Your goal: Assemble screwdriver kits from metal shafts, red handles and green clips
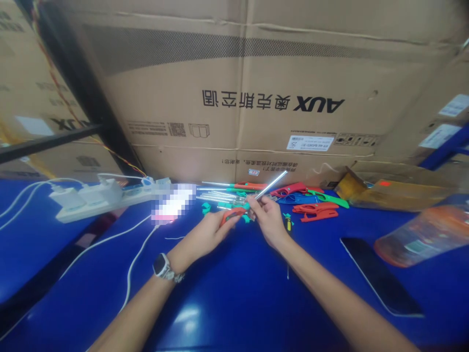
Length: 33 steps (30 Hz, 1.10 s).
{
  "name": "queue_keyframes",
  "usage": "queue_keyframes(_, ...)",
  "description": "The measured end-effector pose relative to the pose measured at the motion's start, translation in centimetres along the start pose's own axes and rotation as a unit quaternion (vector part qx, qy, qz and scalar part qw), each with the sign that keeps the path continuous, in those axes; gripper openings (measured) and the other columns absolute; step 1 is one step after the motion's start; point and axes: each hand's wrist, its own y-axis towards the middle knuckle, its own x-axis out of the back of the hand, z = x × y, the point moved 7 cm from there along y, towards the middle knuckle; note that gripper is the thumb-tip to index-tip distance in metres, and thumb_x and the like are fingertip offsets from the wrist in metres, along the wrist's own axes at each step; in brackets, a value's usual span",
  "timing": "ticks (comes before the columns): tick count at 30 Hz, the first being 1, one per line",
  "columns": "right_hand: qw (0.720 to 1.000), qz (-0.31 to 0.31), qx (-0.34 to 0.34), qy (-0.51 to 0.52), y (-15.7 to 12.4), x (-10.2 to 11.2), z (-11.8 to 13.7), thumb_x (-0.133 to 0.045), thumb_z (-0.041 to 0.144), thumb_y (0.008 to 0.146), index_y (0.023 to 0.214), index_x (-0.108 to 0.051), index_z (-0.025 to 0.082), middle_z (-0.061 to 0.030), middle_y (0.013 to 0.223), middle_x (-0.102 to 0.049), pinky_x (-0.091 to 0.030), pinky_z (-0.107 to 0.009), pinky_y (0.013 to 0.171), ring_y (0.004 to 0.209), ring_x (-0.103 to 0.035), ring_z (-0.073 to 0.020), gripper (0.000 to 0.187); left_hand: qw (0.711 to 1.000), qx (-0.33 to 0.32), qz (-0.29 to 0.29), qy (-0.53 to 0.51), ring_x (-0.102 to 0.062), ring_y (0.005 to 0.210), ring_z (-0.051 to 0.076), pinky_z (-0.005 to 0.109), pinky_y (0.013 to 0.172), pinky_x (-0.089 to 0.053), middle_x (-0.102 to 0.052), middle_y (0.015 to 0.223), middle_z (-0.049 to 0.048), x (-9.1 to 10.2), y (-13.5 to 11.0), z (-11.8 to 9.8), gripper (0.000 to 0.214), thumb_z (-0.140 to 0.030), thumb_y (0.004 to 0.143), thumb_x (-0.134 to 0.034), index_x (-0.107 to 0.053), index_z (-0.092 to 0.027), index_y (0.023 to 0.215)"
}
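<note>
The fingers hide a lot. The left hand [212, 230] is closed around a red handle [234, 213], so only part of the handle shows. The right hand [269, 217] pinches a shiny silver tube [273, 184], and its low end is covered by the fingers. A small green bit [246, 206] peeks out between the two hands. I can't tell if the handle and the tube are joined. The handle sits in the left hand's grip, just beside the right fingers. The tube sticks up and away to the right.

Behind the hands, more thin tubes [216, 195] lie in a messy pile on the blue counter [227, 298], partly covered. Red pieces [317, 212] lie to the right of the right hand. A blurry patch of squares [174, 204] hides something on the left. The jar [421, 237] is cut off at the right edge.
</note>
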Motion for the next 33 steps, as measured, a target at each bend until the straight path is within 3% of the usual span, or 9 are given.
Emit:
queue_keyframes(3,1.0,0.015,-0.007,-0.006,0.0,-0.1,0.1,-0.076,0.054,0.073,0.077,-0.063,0.018,0.0059,0.052,-0.047,-0.031,-0.024,0.047,0.047,-0.039,-0.0086,0.039,0.997,0.045,0.021,-0.061,-0.044,0.04,0.009,0.02,0.04,-0.035,-0.051,0.053,-0.0054,-0.7,0.0,0.6,0.044,-0.057,0.096,-0.044,-0.057,-0.017,0.084)
queue_keyframes(7,0.999,0.033,-0.013,-0.011,0.1,-0.1,-0.1,-0.076,0.053,0.073,0.076,-0.064,0.018,0.0056,0.052,-0.048,-0.031,-0.024,0.047,0.047,-0.039,-0.0085,0.037,0.984,0.103,0.052,-0.137,-0.047,0.032,0.009,0.018,0.03,-0.033,-0.059,0.058,-0.0033,-1.8,-0.2,1.9,0.047,-0.064,0.093,-0.044,-0.052,-0.018,0.088)
queue_keyframes(13,0.999,0.024,-0.027,-0.003,0.5,0.0,-0.6,-0.079,0.053,0.069,0.072,-0.061,0.018,0.0067,0.05,-0.047,-0.03,-0.023,0.045,0.045,-0.038,-0.0077,0.039,0.966,0.091,0.054,-0.236,-0.061,0.038,0.014,0.02,0.036,-0.047,-0.058,0.057,-0.0045,-3.2,0.4,2.1,0.047,-0.064,0.091,-0.048,-0.049,-0.017,0.095)
queue_keyframes(18,1.0,0.005,-0.007,-0.011,1.0,0.2,0.4,-0.078,0.056,0.07,0.068,-0.06,0.018,0.0069,0.047,-0.044,-0.025,-0.023,0.042,0.043,-0.034,-0.0072,0.041,0.963,0.097,0.046,-0.247,-0.066,0.047,0.015,0.024,0.046,-0.055,-0.067,0.064,0.0007,-2.8,0.6,2.0,0.05,-0.066,0.088,-0.052,-0.051,-0.016,0.098)
queue_keyframes(22,1.0,-0.019,-0.001,0.001,1.2,0.9,0.8,-0.077,0.054,0.072,0.069,-0.06,0.018,0.0065,0.048,-0.044,-0.026,-0.023,0.042,0.044,-0.035,-0.0074,0.04,0.978,0.109,0.063,-0.165,-0.053,0.037,0.008,0.016,0.036,-0.042,-0.059,0.054,-0.0031,-2.5,-0.1,2.4,0.047,-0.062,0.088,-0.055,-0.054,-0.015,0.084)
queue_keyframes(26,1.0,-0.014,0.001,0.026,1.5,1.0,1.1,-0.077,0.053,0.072,0.069,-0.061,0.017,0.0069,0.05,-0.043,-0.027,-0.022,0.044,0.045,-0.034,-0.0067,0.039,0.978,0.098,0.038,-0.179,-0.039,0.028,0.005,0.014,0.028,-0.029,-0.048,0.043,-0.0077,-3.2,-0.4,1.8,0.048,-0.063,0.091,-0.05,-0.05,-0.017,0.077)
queue_keyframes(31,1.0,-0.003,-0.02,0.019,1.6,1.0,0.6,-0.076,0.054,0.072,0.071,-0.062,0.016,0.0074,0.051,-0.042,-0.026,-0.021,0.044,0.045,-0.032,-0.0059,0.04,0.949,0.129,0.077,-0.277,-0.06,0.036,0.015,0.021,0.033,-0.046,-0.067,0.06,0.0019,-5.7,-0.2,1.6,0.047,-0.065,0.088,-0.051,-0.046,-0.019,0.088)
queue_keyframes(33,0.999,0.007,-0.028,-0.019,1.1,0.8,0.3,-0.072,0.057,0.075,0.073,-0.064,0.016,0.0065,0.051,-0.044,-0.027,-0.022,0.044,0.045,-0.034,-0.0069,0.042,0.944,0.114,0.069,-0.301,-0.062,0.038,0.016,0.023,0.035,-0.049,-0.067,0.062,0.0013,-6.0,0.1,1.5,0.046,-0.065,0.089,-0.052,-0.044,-0.019,0.091)
